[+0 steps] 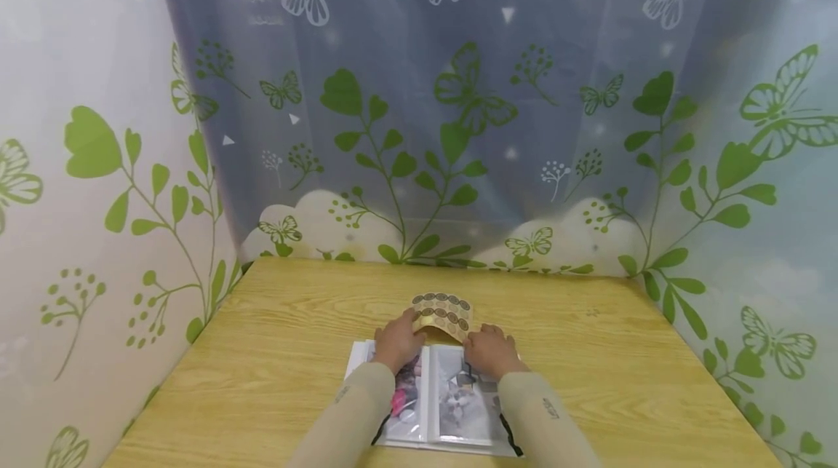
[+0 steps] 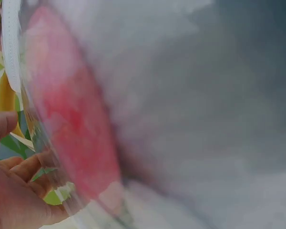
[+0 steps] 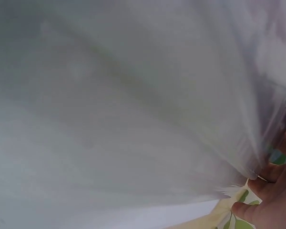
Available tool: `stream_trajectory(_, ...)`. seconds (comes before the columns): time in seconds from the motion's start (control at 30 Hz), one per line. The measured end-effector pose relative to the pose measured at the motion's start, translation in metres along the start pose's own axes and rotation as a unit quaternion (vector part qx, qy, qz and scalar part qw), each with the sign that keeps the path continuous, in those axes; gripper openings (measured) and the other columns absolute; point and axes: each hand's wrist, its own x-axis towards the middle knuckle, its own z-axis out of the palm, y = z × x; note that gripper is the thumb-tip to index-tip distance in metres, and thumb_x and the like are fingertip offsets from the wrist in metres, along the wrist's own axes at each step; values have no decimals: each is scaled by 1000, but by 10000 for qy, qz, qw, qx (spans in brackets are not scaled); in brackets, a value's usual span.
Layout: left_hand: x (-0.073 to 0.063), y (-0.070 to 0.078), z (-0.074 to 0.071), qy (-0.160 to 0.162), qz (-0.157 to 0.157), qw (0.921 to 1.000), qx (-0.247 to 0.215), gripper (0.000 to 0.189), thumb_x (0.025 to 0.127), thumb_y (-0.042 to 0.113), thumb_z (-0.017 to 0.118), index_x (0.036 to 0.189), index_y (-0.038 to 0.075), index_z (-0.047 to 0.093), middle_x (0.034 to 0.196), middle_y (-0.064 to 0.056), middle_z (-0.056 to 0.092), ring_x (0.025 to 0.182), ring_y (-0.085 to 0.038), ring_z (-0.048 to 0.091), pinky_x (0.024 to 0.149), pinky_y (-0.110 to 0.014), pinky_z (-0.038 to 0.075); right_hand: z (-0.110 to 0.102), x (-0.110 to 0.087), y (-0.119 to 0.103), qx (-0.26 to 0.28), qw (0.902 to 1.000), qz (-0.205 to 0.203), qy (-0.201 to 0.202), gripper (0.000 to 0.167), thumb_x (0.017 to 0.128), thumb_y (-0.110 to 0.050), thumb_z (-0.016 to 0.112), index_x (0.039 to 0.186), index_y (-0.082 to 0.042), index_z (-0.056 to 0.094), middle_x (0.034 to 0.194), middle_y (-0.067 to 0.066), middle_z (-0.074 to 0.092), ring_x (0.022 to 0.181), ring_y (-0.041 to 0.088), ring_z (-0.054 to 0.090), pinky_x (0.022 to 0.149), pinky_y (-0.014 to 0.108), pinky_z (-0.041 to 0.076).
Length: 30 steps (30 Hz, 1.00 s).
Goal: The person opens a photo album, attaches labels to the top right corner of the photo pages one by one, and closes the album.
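A tan sheet of round stickers (image 1: 444,308), printed with rows of dark ovals, arches up over the far edge of an open photo album (image 1: 428,435). My left hand (image 1: 398,343) pinches the sheet's near left corner. At its near right corner, my right hand (image 1: 492,351) grips it between thumb and fingers. Both wrists lie over the album's clear pockets, which hold photos, one with a bright pink patch (image 1: 399,401). In the left wrist view that patch (image 2: 74,109) fills much of the left side, with the fingers at the edge. The right wrist view is mostly blurred grey page.
The album lies on a wood-grain table (image 1: 262,366), with dark straps (image 1: 511,435) at its near corners. A curtain (image 1: 419,126) printed with leaves and butterflies stands behind the table and along both sides.
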Motion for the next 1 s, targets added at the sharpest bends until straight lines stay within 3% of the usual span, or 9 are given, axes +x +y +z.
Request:
stream_trajectory(0.33,1,-2,-5,389,428,9978,-317,35,91,11,64,124,0,67,111,-20,70,99,-39,65,89,-53,51,-3,-3,-2,76,9999,-47,75,36,102,-27,47,118,-1,66,131,25,56,128,45,46,103,67,33)
stream_trajectory(0.6,2,-1,-5,578,717,9933,-705,24,94,9,62,113,-4,70,94,-15,72,78,-26,64,82,-47,54,-2,-1,-1,221,9997,-4,112,37,101,-32,50,114,-3,68,126,22,60,121,44,51,101,65,36)
stream_trajectory(0.8,1,3,-10,535,765,9912,-935,24,99,13,60,115,-1,71,82,-7,68,59,-11,51,67,-35,51,-5,0,1,360,9990,-4,261,44,103,-31,47,133,-2,60,126,22,63,117,45,56,100,67,36)
stream_trajectory(1.0,0,7,-15,521,681,9910,-1031,26,100,14,59,117,0,71,88,-9,70,53,-11,47,62,-31,48,-9,2,8,958,9946,-57,381,51,104,-30,46,142,4,48,132,24,60,120,46,54,104,64,36)
